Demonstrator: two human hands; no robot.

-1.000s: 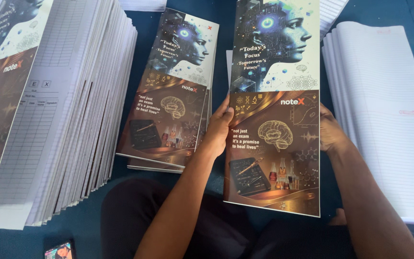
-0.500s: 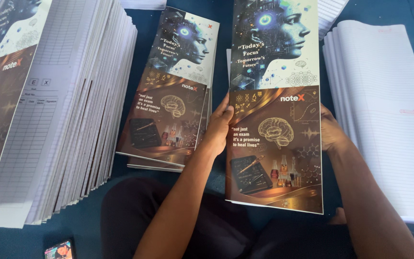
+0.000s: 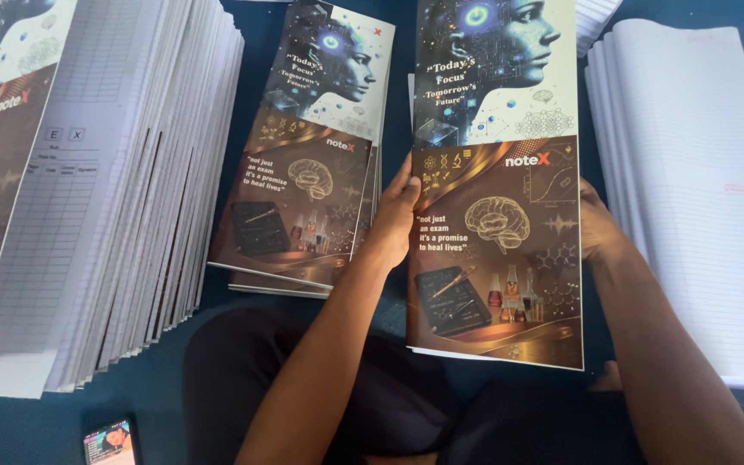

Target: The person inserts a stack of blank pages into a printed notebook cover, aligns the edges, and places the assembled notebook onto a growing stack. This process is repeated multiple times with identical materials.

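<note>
Holding a printed notebook [image 3: 494, 189] upright btw both hands, left grip [image 3: 396, 220] & right grip [image 3: 598, 226] are clamping its side edges, w/ the small cover stack [image 3: 303, 185] lying just left of the left grip.

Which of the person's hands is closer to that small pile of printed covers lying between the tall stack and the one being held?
Left. The left hand grips the held cover right beside the small pile; the right hand is on the cover's far edge.
</note>
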